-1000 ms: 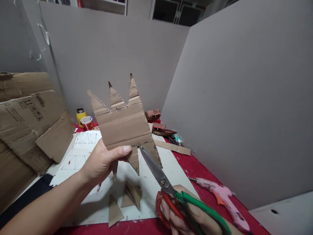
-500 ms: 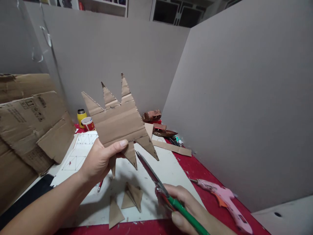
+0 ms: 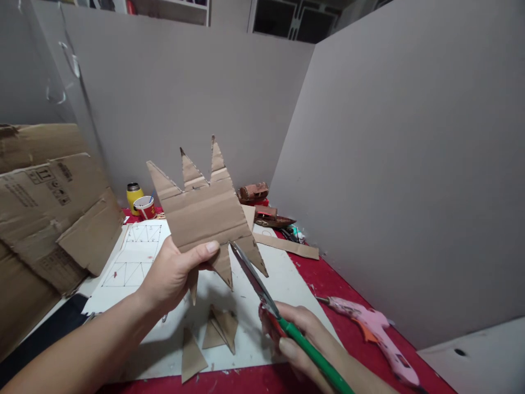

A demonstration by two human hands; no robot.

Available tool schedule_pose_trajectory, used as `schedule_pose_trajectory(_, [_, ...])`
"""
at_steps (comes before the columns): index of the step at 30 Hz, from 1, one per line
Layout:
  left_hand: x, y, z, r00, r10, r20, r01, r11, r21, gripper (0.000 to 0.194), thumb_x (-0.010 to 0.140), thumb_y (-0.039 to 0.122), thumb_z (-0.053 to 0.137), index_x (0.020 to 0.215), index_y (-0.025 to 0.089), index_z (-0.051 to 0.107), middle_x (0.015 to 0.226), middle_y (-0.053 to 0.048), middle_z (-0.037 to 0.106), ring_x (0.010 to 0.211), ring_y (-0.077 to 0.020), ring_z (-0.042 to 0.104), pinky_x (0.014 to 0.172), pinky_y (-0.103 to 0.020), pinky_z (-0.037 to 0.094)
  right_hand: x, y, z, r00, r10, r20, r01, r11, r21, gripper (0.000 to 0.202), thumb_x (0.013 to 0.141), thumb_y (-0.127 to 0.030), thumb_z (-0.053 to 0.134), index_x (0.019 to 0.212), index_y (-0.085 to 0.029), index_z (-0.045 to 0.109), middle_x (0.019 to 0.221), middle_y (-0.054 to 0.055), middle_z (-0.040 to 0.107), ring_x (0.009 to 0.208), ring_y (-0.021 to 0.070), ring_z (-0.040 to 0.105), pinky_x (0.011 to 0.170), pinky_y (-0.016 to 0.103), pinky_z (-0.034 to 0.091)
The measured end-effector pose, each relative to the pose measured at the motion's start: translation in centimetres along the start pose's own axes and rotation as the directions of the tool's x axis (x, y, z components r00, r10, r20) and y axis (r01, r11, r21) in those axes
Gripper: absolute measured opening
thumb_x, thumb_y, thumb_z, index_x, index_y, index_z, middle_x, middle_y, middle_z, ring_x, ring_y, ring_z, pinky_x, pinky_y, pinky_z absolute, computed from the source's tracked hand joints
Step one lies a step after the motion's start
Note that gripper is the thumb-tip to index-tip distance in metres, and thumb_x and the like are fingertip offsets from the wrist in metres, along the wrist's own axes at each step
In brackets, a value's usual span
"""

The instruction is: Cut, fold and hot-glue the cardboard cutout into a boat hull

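A brown cardboard piece [image 3: 205, 213] with pointed triangular teeth on its upper and lower edges is held up above the table. My left hand [image 3: 174, 271] grips its lower left part, thumb on the front face; the fingers behind are hidden. In my right hand [image 3: 303, 334] are scissors [image 3: 256, 284] with a green handle, tilted up and to the left. Their blade tips meet the notch between two lower teeth. Below, on the white sheet [image 3: 151, 350], lie several cut-off cardboard triangles [image 3: 192, 355].
A pink glue gun [image 3: 377, 334] lies on the red tabletop [image 3: 303, 268] at right. Large cardboard sheets [image 3: 49, 219] lean at left. Behind stand a yellow bottle [image 3: 134, 197], a cup [image 3: 144, 208] and brown model boats [image 3: 273, 217]. Grey panels [image 3: 184, 82] enclose the back and right.
The scissors have moved slightly up, and their tips now reach the notch. The cardboard piece has shifted a little down and right in view with my left hand.
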State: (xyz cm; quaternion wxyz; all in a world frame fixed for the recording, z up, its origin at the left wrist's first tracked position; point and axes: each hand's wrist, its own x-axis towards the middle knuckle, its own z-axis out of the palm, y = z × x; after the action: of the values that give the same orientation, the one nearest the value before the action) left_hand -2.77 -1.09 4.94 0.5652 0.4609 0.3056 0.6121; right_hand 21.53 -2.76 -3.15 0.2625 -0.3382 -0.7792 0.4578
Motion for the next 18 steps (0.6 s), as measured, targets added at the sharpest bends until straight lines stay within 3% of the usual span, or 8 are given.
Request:
schedule_pose_trajectory(8, [-0.12,-0.46,0.07,0.999,-0.022,0.027,0.023,1.000,-0.010,0.059,0.080,0.020,0.073,0.135,0.020,0.055,0.121,-0.010,0.070,0.110,-0.0258,0.065,0.095,-0.037,0.053,0.08,-0.48,0.20,1.000,-0.008,-0.014,0.009,0.998,0.063,0.047,0.090,-0.064,0.042,0.076,-0.019,0.043,0.067,-0.002,0.037,0.060,0.0113,0.034,0.049,0.022,0.030])
schedule_pose_trajectory(18, [-0.05,-0.36,0.28,0.999,-0.036,0.012,0.036,0.999,0.002,0.054,0.079,0.021,0.074,0.130,0.018,0.059,0.117,-0.009,0.071,0.105,-0.0249,0.067,0.090,-0.035,0.055,0.05,-0.59,0.66,0.999,0.013,-0.032,-0.008,0.988,0.155,0.045,0.090,-0.062,0.047,0.073,-0.021,0.038,0.059,-0.005,0.035,0.049,0.0075,0.030,0.042,0.021,0.024])
